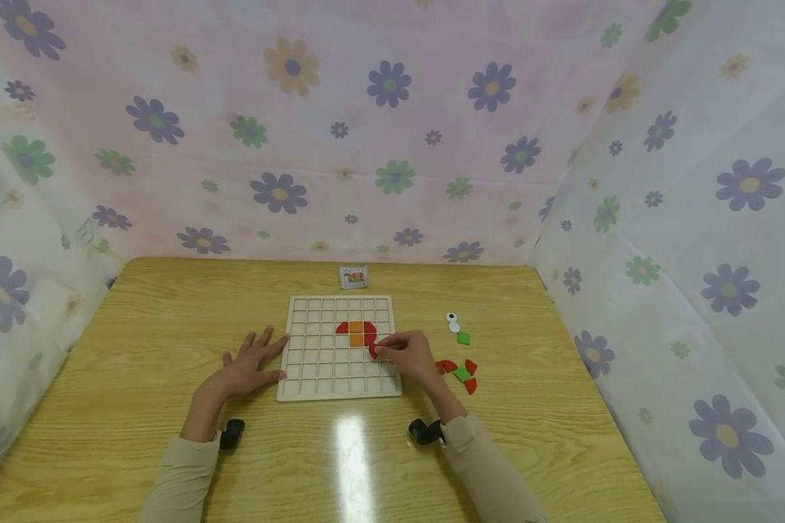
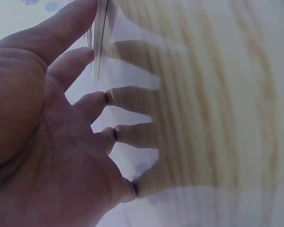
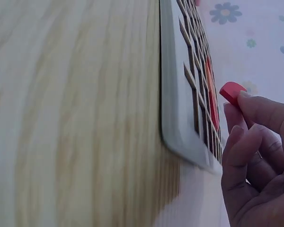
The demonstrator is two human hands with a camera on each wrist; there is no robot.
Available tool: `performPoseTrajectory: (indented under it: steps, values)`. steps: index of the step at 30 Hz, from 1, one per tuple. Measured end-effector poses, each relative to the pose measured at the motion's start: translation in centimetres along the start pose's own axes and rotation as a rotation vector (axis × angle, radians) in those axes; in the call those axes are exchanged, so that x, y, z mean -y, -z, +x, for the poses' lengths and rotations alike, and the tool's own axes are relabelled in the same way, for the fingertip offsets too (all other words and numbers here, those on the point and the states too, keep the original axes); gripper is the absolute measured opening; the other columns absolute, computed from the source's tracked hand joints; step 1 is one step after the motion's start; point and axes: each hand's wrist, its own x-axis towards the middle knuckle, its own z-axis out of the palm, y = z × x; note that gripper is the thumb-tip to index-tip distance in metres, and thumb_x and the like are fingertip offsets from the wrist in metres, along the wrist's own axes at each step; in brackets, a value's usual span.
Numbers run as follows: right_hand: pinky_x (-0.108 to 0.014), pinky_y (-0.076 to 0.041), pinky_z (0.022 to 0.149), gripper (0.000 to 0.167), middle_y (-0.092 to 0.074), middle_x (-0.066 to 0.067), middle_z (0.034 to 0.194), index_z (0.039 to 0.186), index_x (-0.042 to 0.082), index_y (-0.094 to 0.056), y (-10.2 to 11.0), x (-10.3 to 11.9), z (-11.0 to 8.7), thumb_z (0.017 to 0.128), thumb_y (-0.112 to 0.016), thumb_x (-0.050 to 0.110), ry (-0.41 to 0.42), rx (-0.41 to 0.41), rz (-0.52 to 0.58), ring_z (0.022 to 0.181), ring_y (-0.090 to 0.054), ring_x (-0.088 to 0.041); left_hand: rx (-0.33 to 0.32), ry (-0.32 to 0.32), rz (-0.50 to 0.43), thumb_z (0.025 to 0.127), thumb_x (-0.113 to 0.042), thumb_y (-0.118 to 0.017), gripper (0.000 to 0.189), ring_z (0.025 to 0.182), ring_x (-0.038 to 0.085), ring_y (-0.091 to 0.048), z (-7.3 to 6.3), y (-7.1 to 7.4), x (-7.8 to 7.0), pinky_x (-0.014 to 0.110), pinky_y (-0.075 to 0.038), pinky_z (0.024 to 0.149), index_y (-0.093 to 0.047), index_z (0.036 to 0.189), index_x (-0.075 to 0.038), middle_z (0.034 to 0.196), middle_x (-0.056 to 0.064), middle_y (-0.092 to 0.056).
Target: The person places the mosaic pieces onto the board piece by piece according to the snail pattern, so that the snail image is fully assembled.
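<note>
A pale wooden grid board [image 1: 314, 388] lies on the table, with two orange squares [image 1: 356, 340] and several red quarter-round tiles [image 1: 343, 328] set in its cells. Between thumb and fingers, my right hand [image 1: 407, 354] pinches a red tile [image 3: 232, 91] close over the board's right half. My left hand [image 1: 247, 367] has its fingers spread at the board's left edge. In the left wrist view, the thumb and index finger of that hand [image 2: 52, 109] are at the board's side [image 2: 101, 42], while the other fingertips touch the tabletop.
Right of the board lie loose red tiles [image 1: 471, 385], green tiles [image 1: 464, 338] and round white pieces [image 1: 452, 318], one with a black dot. A small picture card [image 1: 353, 277] lies behind the board. Flowered cloth [image 1: 392, 145] hangs behind the table [image 1: 530, 436].
</note>
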Motion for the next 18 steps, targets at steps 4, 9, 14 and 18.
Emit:
performPoseTrajectory:
  steps: [4,9,14,18]
  values:
    - [-0.024,-0.052,0.065,0.01,-0.076,-0.008,0.087,0.091,0.003,-0.079,-0.9,0.5,0.6,0.092,-0.077,0.013,0.017,0.015,-0.018,0.074,-0.066,-0.015,0.004,0.0,-0.006,0.098,-0.03,-0.068,0.074,0.148,0.06,0.007,-0.1,0.1,-0.1,0.088,0.009,0.099,-0.033,0.159,-0.006,0.166,0.031,-0.004]
    - [-0.023,-0.049,0.065,0.01,-0.074,-0.007,0.085,0.091,0.003,-0.079,-2.1,1.2,1.7,0.092,-0.077,0.013,0.078,0.039,-0.065,0.07,-0.059,-0.009,0.006,-0.003,-0.02,0.098,-0.029,-0.068,0.074,0.148,0.06,0.008,-0.4,0.4,-0.4,0.088,0.01,0.099,-0.033,0.159,-0.005,0.166,0.032,-0.004]
    - [-0.024,-0.054,0.068,0.011,-0.075,-0.009,0.088,0.092,0.002,-0.078,-3.2,1.9,2.8,0.093,-0.076,0.013,0.111,0.063,-0.087,0.074,-0.065,-0.009,0.004,-0.001,-0.024,0.098,-0.028,-0.068,0.074,0.148,0.06,0.009,-0.5,0.5,-0.5,0.088,0.011,0.099,-0.033,0.159,-0.005,0.166,0.031,-0.004]
    - [-0.026,-0.055,0.068,0.011,-0.076,-0.01,0.088,0.092,0.002,-0.078,-4.0,2.2,3.6,0.094,-0.075,0.013,0.123,0.088,-0.124,0.075,-0.066,-0.011,0.008,0.001,-0.016,0.098,-0.029,-0.069,0.075,0.148,0.06,0.008,-0.3,0.3,-0.5,0.088,0.01,0.099,-0.033,0.159,-0.005,0.166,0.031,-0.004]
